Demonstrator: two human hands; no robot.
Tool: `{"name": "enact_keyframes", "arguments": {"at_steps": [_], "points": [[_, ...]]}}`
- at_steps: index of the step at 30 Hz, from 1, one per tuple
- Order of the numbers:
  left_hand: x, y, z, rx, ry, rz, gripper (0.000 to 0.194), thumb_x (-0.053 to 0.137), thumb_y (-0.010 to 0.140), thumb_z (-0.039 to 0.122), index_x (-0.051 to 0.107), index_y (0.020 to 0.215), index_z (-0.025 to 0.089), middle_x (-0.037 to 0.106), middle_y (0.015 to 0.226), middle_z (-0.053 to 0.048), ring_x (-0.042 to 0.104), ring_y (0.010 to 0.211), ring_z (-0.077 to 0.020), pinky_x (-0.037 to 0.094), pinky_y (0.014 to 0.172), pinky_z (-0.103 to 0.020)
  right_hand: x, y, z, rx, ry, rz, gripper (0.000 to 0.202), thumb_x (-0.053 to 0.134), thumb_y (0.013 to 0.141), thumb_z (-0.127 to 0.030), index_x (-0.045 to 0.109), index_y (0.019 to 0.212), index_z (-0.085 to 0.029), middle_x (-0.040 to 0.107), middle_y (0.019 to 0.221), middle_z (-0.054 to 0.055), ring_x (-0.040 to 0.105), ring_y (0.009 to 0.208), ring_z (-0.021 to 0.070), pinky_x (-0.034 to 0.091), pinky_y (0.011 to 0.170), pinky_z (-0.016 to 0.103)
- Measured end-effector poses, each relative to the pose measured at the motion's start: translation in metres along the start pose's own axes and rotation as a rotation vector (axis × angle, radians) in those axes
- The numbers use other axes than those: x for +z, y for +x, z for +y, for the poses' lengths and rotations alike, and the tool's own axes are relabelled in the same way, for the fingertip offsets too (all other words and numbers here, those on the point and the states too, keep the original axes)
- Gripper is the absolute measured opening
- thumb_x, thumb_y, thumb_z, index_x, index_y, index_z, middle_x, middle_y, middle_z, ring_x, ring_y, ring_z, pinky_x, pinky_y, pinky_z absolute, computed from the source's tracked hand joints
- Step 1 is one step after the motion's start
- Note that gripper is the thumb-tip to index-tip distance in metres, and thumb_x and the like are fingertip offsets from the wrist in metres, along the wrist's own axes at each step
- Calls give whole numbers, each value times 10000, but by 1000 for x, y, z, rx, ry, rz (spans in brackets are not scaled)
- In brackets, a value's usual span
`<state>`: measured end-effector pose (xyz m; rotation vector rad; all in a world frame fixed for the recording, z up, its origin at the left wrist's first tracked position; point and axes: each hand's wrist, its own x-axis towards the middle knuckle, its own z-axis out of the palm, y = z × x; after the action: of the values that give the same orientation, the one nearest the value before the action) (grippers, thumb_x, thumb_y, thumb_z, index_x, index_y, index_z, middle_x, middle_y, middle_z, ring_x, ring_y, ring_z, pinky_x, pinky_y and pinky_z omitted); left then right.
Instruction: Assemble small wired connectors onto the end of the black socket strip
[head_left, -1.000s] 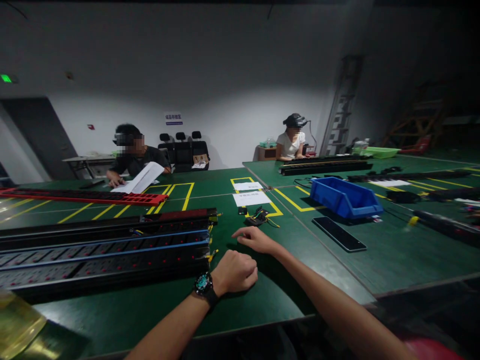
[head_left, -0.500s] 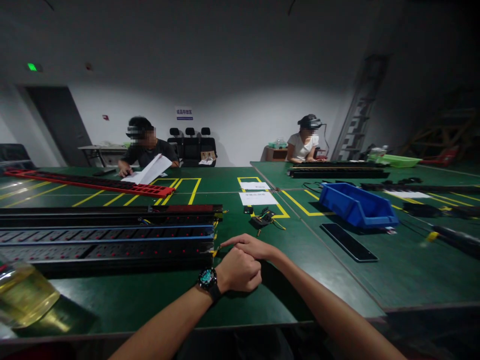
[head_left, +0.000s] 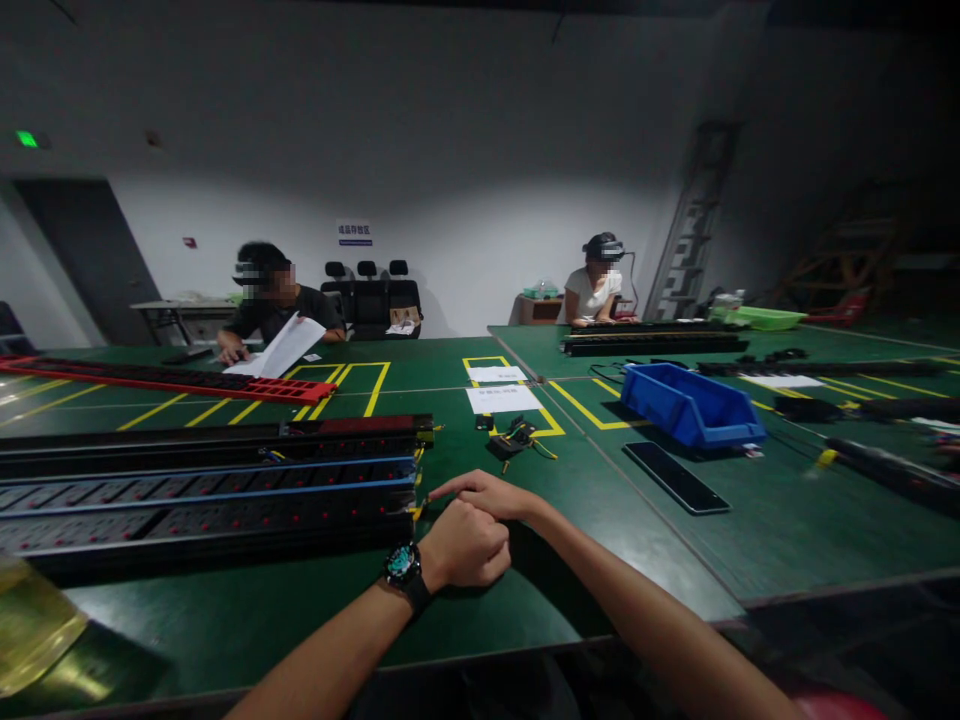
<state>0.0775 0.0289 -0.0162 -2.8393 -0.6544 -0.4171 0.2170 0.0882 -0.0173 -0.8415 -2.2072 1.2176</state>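
Note:
My left hand [head_left: 466, 545], with a black watch [head_left: 405, 572] on its wrist, is closed in a fist above the green table. Nothing sticks out of it. Across its knuckles lies my right hand [head_left: 491, 494], its index finger stretched to the left and the other fingers partly hidden behind the fist. That fingertip is close to the yellow wire ends at the right end of a long black socket strip [head_left: 285, 518]; whether it touches them I cannot tell. Another strip with a blue edge [head_left: 225, 483] lies alongside. Beyond my hands sits a small black part with wires [head_left: 514, 442].
A blue bin [head_left: 686, 405] and a black phone-like slab [head_left: 675, 478] lie to the right. Paper sheets [head_left: 502, 400] lie ahead, a red strip [head_left: 300, 388] far left. A yellowish container [head_left: 34, 625] stands near left. Two people sit across the table.
The view has turned slightly to the right, so the whole scene sits further left in the picture. My hands keep the same pose, one over the other. The person at right has raised a hand towards the face.

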Motion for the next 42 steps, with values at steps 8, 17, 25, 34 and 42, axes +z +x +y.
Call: {"name": "enact_keyframes", "arguments": {"at_steps": [8, 17, 25, 34, 42], "points": [[-2, 0, -1, -2, 1, 24, 229, 627, 877, 230, 677, 663, 165, 702, 636, -61, 642, 577, -185, 399, 573, -314, 3, -1, 6, 12, -34, 182, 382, 517, 813, -110, 824, 1031, -177, 809, 1082, 49, 728, 1025, 213, 552, 987, 348], [1, -1, -3, -14, -16, 18, 230, 634, 875, 226, 656, 654, 166, 693, 647, -60, 638, 586, -178, 403, 585, -304, 5, 2, 10, 13, -40, 189, 336, 529, 819, -126, 823, 973, -183, 812, 1029, 40, 729, 968, 200, 552, 925, 315], [-7, 0, -1, -52, -52, -21, 233, 597, 916, 229, 599, 689, 180, 669, 679, -24, 628, 599, -157, 358, 556, -277, -38, -11, 19, 173, -439, 545, 345, 549, 930, -212, 755, 1205, -176, 700, 778, 12, 593, 692, 157, 458, 692, 260], [-6, 0, -1, -41, -48, -45, 235, 584, 928, 234, 587, 697, 188, 669, 696, -22, 625, 621, -155, 361, 567, -273, -80, -42, 39, 390, -1011, 697, 549, 456, 938, -80, 645, 1433, -222, 643, 1391, 148, 530, 1283, 291, 426, 1047, 394], [-8, 0, -1, -54, -37, -53, 233, 589, 933, 248, 610, 708, 189, 676, 705, -17, 616, 615, -154, 352, 561, -280, -72, -32, 39, 351, -1034, 545, 531, 426, 984, -95, 672, 1410, -297, 725, 1272, 115, 541, 1262, 316, 248, 1169, 598]]}}
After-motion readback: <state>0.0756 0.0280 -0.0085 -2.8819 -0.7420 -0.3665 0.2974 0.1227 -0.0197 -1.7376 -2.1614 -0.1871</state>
